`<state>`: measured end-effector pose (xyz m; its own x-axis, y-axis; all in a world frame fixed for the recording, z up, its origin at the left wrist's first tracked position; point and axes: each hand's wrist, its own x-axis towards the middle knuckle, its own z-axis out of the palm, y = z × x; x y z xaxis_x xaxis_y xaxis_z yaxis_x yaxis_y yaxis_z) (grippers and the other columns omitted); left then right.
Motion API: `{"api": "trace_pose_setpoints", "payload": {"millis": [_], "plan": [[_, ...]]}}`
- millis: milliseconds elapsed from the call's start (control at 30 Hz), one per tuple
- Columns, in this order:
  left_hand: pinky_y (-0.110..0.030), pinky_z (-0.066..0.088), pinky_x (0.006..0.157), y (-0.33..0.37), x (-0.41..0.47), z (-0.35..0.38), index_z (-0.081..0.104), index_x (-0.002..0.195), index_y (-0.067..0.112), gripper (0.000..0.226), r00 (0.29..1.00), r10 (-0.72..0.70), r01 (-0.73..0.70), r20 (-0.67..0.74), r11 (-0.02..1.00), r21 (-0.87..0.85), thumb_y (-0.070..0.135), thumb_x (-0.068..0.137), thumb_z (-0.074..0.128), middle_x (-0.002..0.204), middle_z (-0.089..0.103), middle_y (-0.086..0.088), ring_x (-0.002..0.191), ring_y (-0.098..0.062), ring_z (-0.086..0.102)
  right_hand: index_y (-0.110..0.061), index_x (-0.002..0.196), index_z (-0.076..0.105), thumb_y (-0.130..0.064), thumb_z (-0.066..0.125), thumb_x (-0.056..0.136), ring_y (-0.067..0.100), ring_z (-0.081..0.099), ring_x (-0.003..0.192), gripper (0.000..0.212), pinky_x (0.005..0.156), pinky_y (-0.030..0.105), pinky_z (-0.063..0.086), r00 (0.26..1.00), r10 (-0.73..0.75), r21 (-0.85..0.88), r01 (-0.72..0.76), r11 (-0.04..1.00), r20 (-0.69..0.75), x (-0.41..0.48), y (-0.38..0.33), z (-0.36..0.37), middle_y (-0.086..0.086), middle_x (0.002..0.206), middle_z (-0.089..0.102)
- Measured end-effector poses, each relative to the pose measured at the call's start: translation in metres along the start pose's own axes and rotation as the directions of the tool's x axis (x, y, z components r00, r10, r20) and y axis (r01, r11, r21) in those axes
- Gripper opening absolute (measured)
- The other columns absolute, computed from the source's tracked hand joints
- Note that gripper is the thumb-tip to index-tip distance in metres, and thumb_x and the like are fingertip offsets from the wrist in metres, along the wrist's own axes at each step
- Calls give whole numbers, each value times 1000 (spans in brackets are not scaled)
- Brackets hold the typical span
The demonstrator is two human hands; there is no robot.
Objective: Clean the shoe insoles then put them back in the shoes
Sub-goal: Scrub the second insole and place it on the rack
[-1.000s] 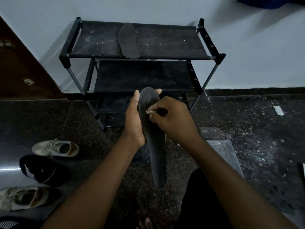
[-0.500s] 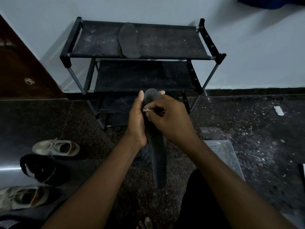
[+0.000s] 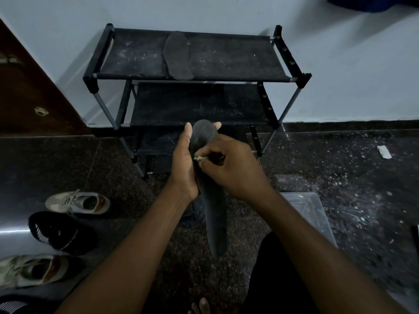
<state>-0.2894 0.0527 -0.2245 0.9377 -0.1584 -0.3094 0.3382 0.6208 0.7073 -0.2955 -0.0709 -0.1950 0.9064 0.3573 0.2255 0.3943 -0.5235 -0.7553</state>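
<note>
The left hand (image 3: 183,168) keeps its grip round the dark insole (image 3: 215,223), held above the floor (image 3: 340,177) before the rack (image 3: 226,57). The right hand (image 3: 233,171), pinching a small pale-tipped tool (image 3: 199,158), has slid slightly down it. Cleaning continues.

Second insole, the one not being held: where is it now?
Head view: the second insole lies flat on the top shelf of the black shoe rack, slightly left of the shelf's middle, one end at the front edge.

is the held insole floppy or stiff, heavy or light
Probably fairly stiff: the insole runs straight past the left hand gripping its upper half. Likely light: that hand alone bears it; the right hand pinches a small tool.
</note>
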Motion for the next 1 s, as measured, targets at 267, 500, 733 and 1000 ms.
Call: {"api": "trace_pose_setpoints", "payload": {"millis": [267, 500, 733, 1000], "plan": [[-37, 59, 87, -3, 1, 2, 58, 143, 13, 73, 1000, -29, 28, 6, 999, 34, 67, 103, 30, 121, 74, -10, 112, -22, 71, -15, 96, 77, -9, 70, 89, 1, 61, 87, 12, 78, 12, 51, 994, 49, -97, -58, 994, -96, 3, 7, -4, -7, 97, 64], [-38, 60, 85, -2, 2, -3, 58, 143, 13, 77, 1000, 22, -22, 2, 998, 62, 69, 102, 26, 114, 73, -13, 106, -24, 72, -16, 95, 77, -10, 70, 90, -3, 59, 83, 11, 74, 9, 47, 1000, -14, -129, 15, 992, 3, 0, 4, -4, -13, 93, 60], [-40, 57, 90, -7, 5, -1, 54, 147, 15, 79, 1000, -16, 14, 24, 998, 63, 72, 101, 26, 127, 71, -9, 119, -25, 68, -14, 98, 78, -9, 69, 91, 1, 61, 86, 12, 77, 13, 51, 990, 18, -92, -31, 995, -138, 3, 6, -4, -6, 96, 64], [-43, 57, 96, -4, 6, -5, 57, 144, 13, 79, 1000, 23, -24, 17, 997, 73, 71, 102, 22, 133, 67, -19, 123, -30, 66, -17, 96, 79, -11, 70, 90, 2, 61, 85, 12, 78, 17, 53, 999, 24, -126, -29, 992, -47, 2, 10, -8, -7, 96, 65]]}}
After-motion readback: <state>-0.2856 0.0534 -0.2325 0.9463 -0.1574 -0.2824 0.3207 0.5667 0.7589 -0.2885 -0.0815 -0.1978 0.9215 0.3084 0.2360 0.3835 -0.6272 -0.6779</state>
